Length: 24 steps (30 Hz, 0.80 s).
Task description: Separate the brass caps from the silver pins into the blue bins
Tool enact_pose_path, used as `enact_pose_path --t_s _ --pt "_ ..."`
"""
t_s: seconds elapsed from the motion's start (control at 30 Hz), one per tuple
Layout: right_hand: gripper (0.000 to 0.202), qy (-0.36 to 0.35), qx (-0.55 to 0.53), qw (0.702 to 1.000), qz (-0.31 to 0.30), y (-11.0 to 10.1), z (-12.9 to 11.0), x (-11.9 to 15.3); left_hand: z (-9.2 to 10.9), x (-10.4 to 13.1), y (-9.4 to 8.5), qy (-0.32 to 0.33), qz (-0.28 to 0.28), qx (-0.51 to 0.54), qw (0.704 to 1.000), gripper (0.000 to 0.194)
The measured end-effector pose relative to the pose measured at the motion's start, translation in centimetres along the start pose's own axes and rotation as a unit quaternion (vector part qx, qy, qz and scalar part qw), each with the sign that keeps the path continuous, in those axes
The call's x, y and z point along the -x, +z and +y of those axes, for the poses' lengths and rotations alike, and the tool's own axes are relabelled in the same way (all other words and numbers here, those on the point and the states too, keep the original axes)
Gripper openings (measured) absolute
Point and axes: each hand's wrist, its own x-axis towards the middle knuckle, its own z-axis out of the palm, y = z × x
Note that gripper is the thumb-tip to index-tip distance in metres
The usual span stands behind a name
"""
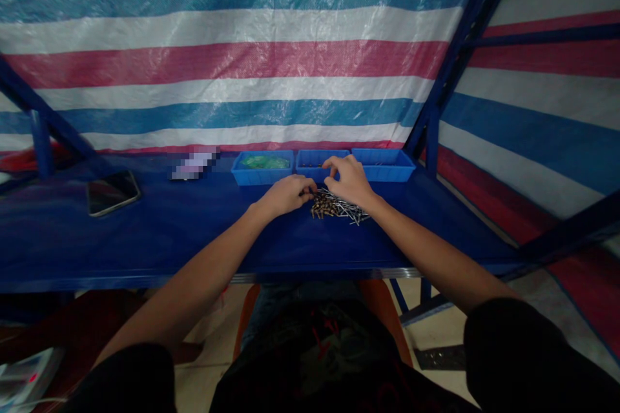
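Note:
On the blue table lies a heap of small metal parts, with short brass-coloured pieces (323,206) at its left and thin silver rods (352,210) at its right. My left hand (289,195) rests at the left edge of the heap, fingers curled together; whatever they hold is too small to make out. Just above the heap, my right hand (349,179) is bent in a pinch in front of the middle blue bin (310,174). Anything between its thumb and fingertips cannot be made out. A few tiny dark bits show inside that bin.
A blue bin (261,177) with green contents stands at the left of the row, another blue bin (387,173) at the right. Farther left lie a phone (113,193) and a pixelated item (194,163). Blue frame posts (433,132) and a striped sheet (232,64) bound the table (194,239).

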Motion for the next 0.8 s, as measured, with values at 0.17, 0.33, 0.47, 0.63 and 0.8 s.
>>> enact_pose_path --t_s 0.17,0.33,0.47,0.63,0.8 --pt "0.021 -0.006 0.005 1.0 -0.014 0.2 -0.1 0.0 -0.1 0.0 0.2 -0.004 -0.002 -0.007 1.0 0.016" --pt "0.018 -0.055 0.022 0.997 -0.054 0.0 -0.4 0.1 0.2 -0.1 -0.8 -0.034 0.036 0.048 0.998 0.017" --pt "0.019 -0.11 0.028 0.99 -0.083 -0.1 -1.0 0.4 0.3 0.2 -2.4 -0.061 0.114 0.082 0.988 0.022" --pt "0.018 -0.119 0.045 0.989 -0.081 -0.2 -1.4 0.5 0.3 0.3 -2.9 -0.069 0.112 0.113 0.985 0.022" --pt "0.018 -0.09 0.024 0.993 -0.071 -0.2 -1.2 0.3 0.5 0.0 -2.1 -0.065 0.105 0.157 0.98 0.022"
